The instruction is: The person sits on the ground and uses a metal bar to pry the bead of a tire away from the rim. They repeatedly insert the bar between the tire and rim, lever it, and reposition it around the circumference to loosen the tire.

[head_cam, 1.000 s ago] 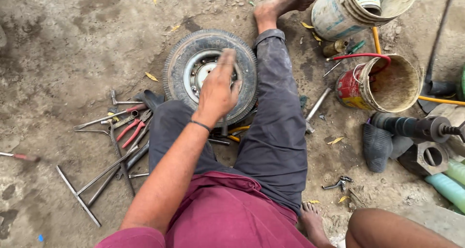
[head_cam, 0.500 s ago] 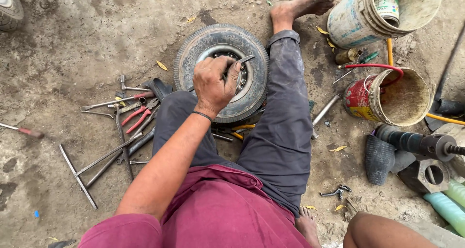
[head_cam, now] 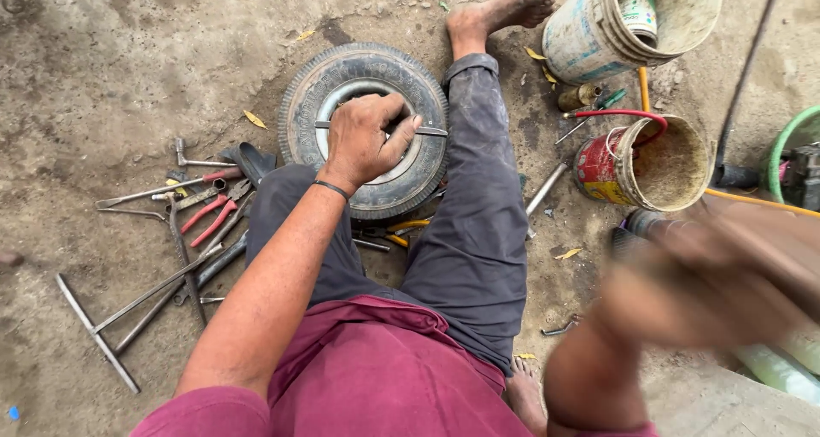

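Dirt floor carries tyre, scattered tools, buckets.

From my head camera the scene is evenly lit by soft daylight; I can't tell which side it comes from. Shadows are faint and short, no more than a thin dark edge under the small tyre and the scattered hand tools. I see no glare; the metal rim only shows a dull sheen. My left hand on the tyre is sharp, with knuckles and wristband crisp. My right hand is smeared by heavy motion blur, its outline lost, so I can't tell what it holds. The wide lens bends the picture at the edges, and the buckets lean outward.
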